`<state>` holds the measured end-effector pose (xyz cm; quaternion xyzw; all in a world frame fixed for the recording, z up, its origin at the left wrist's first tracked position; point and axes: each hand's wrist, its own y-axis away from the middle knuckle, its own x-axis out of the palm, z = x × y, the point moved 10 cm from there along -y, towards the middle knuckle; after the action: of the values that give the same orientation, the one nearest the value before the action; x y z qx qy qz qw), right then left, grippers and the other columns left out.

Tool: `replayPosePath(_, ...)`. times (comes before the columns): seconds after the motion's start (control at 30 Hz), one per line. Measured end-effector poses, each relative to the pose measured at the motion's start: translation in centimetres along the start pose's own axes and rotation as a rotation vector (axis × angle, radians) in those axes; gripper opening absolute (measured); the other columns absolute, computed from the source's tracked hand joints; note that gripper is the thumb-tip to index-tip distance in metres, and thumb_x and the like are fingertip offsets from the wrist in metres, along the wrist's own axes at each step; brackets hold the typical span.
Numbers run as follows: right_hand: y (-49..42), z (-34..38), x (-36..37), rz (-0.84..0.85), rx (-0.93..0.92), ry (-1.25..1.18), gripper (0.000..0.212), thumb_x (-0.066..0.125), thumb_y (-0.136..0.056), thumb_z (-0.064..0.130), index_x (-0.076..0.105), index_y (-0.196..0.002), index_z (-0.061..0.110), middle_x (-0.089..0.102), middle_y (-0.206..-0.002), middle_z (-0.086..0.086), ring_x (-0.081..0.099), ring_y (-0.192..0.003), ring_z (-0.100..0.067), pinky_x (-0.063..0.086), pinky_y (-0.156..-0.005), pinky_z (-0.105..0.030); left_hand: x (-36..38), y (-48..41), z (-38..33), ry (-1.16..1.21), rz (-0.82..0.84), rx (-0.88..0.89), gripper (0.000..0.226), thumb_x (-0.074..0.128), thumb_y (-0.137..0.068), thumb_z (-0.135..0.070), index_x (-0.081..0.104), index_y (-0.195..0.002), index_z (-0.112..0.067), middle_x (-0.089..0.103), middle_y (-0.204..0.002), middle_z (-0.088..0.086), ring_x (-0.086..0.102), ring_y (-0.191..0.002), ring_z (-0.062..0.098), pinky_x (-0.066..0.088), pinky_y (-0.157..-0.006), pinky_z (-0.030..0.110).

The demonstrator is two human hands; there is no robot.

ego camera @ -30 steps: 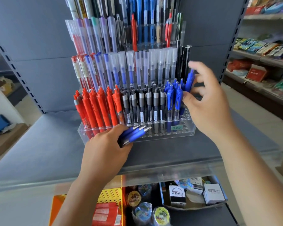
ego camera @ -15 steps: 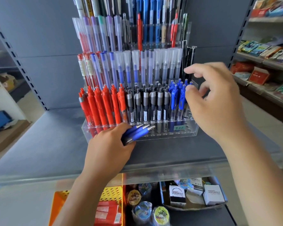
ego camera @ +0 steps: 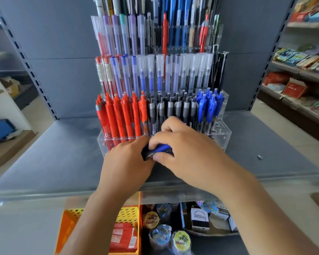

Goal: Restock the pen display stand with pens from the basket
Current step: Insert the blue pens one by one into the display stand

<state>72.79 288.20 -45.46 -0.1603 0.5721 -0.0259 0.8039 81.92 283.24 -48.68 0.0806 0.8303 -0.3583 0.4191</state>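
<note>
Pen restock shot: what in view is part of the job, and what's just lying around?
In the job:
- blue pens, gripped by the left hand, with the right hand pinching one
- clear pen stand
- its blue row, with free holes beside it

Lying about:
- tape rolls and white boxes on the lower shelf
- small metal bit on the grey shelf

Shop aisle of grey metal shelving in bright, even light.

A grey back panel (ego camera: 53,43) rises behind a flat grey shelf (ego camera: 53,155), framed on both sides by perforated uprights (ego camera: 32,70). To the right, across a pale floor (ego camera: 284,133), further shelves (ego camera: 302,70) carry coloured packets and a red box (ego camera: 294,88). To the left, a blue crate (ego camera: 0,128) sits just beside a wooden board (ego camera: 9,150). A small metal piece (ego camera: 259,157) lies on the grey shelf's right part.
</note>
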Motion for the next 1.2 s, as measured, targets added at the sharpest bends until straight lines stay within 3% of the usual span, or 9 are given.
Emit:
replayPosePath(0.1, -0.1, -0.2, -0.2, -0.01, 0.001, -0.012, 0.013, 0.06, -0.096, 0.04, 0.064, -0.108, 0.038, 0.04, -0.107, 0.015, 0.041, -0.083, -0.003, 0.032, -0.065, -0.014, -0.1, 0.0, -0.2, 0.006, -0.002, 0.009, 0.014, 0.06, -0.076, -0.028, 0.047, -0.076, -0.033, 0.053, -0.059, -0.012, 0.048, -0.052, 0.01, 0.037, -0.044, 0.027)
replayPosePath(0.27, -0.1, 0.0, -0.4, -0.042, -0.014, -0.014, 0.012, 0.061, -0.097, 0.035, 0.066, -0.108, 0.031, 0.045, -0.11, 0.015, 0.043, -0.096, -0.003, 0.035, -0.075, -0.025, -0.4, 0.0, -0.2, 0.025, -0.031, 0.007, 0.012, 0.062, -0.08, -0.032, 0.051, -0.078, -0.033, 0.055, -0.061, -0.013, 0.051, -0.054, 0.009, 0.043, -0.045, 0.03)
replayPosePath(0.5, 0.2, -1.7, -3.2, -0.162, 0.009, -0.069, 0.006, 0.062, -0.096, 0.025, 0.058, -0.094, 0.029, 0.046, -0.103, 0.016, 0.044, -0.089, -0.003, 0.039, -0.077, -0.029, 0.0, -0.1, 0.8, 0.029, -0.002, -0.104, 0.006, 0.066, -0.086, -0.034, 0.064, -0.09, -0.03, 0.06, -0.063, -0.009, 0.054, -0.056, 0.012, 0.048, -0.051, 0.035)
replayPosePath(0.63, 0.8, -3.5, -5.7, -0.297, 0.039, -0.072, 0.011, 0.065, -0.094, 0.018, 0.058, -0.092, 0.027, 0.043, -0.101, 0.017, 0.045, -0.084, -0.006, 0.045, -0.075, -0.038, -0.2, -0.1, 1.0, 0.041, 0.0, -0.143, 0.015, 0.064, -0.088, -0.044, 0.059, -0.083, -0.031, 0.052, -0.055, -0.008, 0.049, -0.051, 0.009, 0.035, -0.045, 0.028)
replayPosePath(0.83, 1.1, -2.3, -5.9, -0.364, 0.001, 0.136, 0.022, 0.071, -0.087, 0.015, 0.057, -0.092, 0.031, 0.053, -0.094, 0.013, 0.046, -0.089, -0.014, 0.018, -0.079, -0.03, -0.2, 0.0, 1.3, 0.069, -0.014, -0.164, 0.028, 0.059, -0.086, -0.056, 0.057, -0.08, -0.029, 0.051, -0.053, -0.005, 0.048, -0.05, 0.011, 0.038, -0.048, 0.032)
replayPosePath(1.03, 0.9, -0.7, -3.8, -0.281, -0.022, 0.296, 0.009, 0.066, -0.092, 0.032, 0.065, -0.096, 0.04, 0.06, -0.089, 0.015, 0.051, -0.091, -0.016, 0.016, -0.087, -0.038, -0.1, -0.1, 0.9, 0.056, -0.007, -0.137, 0.024, 0.061, -0.086, -0.054, 0.054, -0.079, -0.031, 0.049, -0.052, -0.006, 0.046, -0.05, 0.01, 0.033, -0.045, 0.03)
replayPosePath(1.2, 1.1, -0.8, -4.7, -0.327, -0.013, 0.357, 0.016, 0.069, -0.091, 0.022, 0.068, -0.091, 0.037, 0.063, -0.089, 0.015, 0.056, -0.091, -0.018, 0.017, -0.091, -0.041, 0.0, -0.1, 1.0, 0.024, 0.004, -0.135, 0.027, 0.061, -0.087, -0.053, 0.05, -0.074, -0.032, 0.048, -0.052, -0.007, 0.046, -0.049, 0.009, 0.032, -0.044, 0.03)
